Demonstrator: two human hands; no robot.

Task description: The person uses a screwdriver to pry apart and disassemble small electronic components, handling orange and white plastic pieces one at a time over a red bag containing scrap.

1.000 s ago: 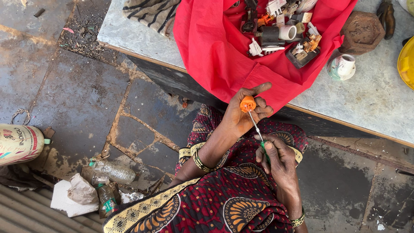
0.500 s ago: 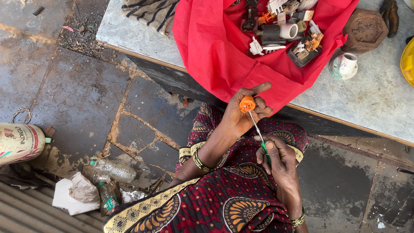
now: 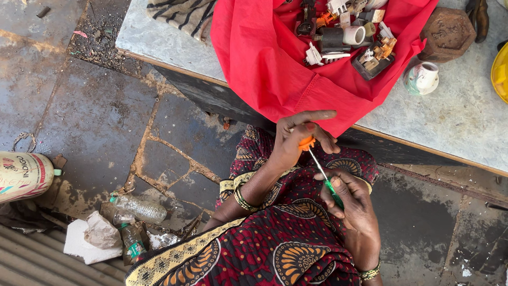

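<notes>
Left hand (image 3: pixel 297 139): my fingers are clamped round a small orange part (image 3: pixel 306 142), held above my lap just below the hanging edge of the red cloth (image 3: pixel 275 69).
Right hand (image 3: pixel 352 204): my fingers are closed on the green handle of a screwdriver (image 3: pixel 327 177).
Screwdriver: its thin metal shaft slants up from my right hand, tip meeting the orange part.
Table (image 3: pixel 465 122): red cloth carries a heap of plastic and metal switch parts (image 3: pixel 346 37); a small painted cup (image 3: pixel 422 78) stands just beside it.

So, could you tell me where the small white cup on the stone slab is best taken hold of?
Grip the white cup around its body, coming from above: it lies tipped on the slab with bare space around it, so its sides are free, though the red cloth crowds its left.
</notes>
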